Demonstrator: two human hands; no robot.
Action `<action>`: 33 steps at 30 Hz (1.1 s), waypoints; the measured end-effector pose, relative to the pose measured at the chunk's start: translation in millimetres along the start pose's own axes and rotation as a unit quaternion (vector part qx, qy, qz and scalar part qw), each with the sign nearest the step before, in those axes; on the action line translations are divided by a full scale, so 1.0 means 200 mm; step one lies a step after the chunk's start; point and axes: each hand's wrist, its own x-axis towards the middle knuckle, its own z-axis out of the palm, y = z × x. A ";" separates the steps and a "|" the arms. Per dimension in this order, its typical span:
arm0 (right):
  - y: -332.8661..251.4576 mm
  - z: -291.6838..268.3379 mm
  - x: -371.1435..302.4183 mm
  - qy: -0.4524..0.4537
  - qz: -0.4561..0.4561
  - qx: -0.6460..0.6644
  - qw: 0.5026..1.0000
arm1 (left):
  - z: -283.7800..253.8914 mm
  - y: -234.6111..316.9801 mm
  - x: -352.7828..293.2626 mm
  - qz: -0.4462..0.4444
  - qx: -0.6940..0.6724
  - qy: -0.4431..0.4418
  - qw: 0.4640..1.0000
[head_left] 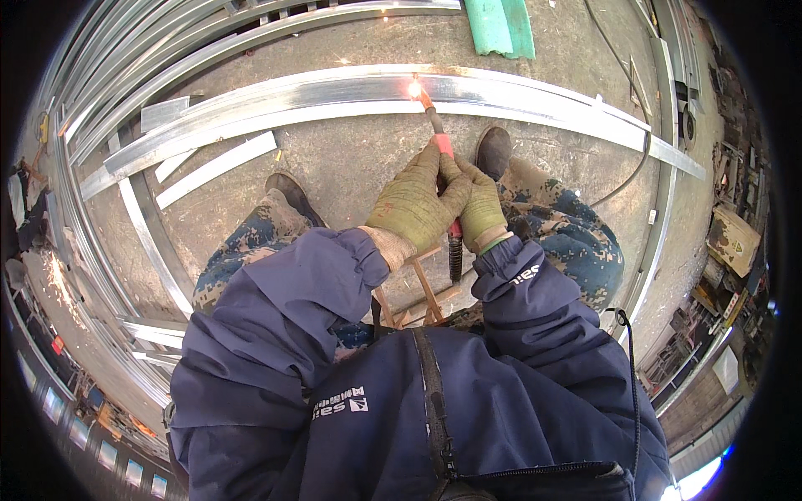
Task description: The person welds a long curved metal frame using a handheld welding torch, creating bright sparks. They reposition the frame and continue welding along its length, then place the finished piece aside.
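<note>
A welding torch (444,145) with a red handle and a black cable end is gripped between both of my gloved hands. My left hand (414,200), in an olive work glove, is closed round the handle from the left. Against it from the right, my right hand (479,200) is closed on the same handle, its fingers partly hidden. The torch's glowing nozzle points away from me. A bright orange-white arc burns at its tip on a long shiny metal beam (317,93), and a few sparks fly beyond it.
Several long metal profiles (167,63) lie at the far left. Short metal strips (219,169) rest near my left boot (294,197). A green sheet (499,27) lies beyond the beam. At right, a black cable (642,159) crosses a metal rail (656,225). Sparks (60,280) fly at far left.
</note>
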 end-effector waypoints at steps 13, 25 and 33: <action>0.01 0.01 0.01 -0.022 -0.005 -0.022 0.999 | 0.04 -0.05 0.00 0.051 -0.013 0.071 0.996; -0.01 0.01 0.01 0.002 0.014 0.004 1.000 | 0.03 -0.03 0.00 0.014 -0.007 0.034 0.999; -0.03 0.05 -0.02 -0.001 0.001 -0.014 1.000 | 0.02 -0.03 0.00 -0.005 -0.037 0.036 0.999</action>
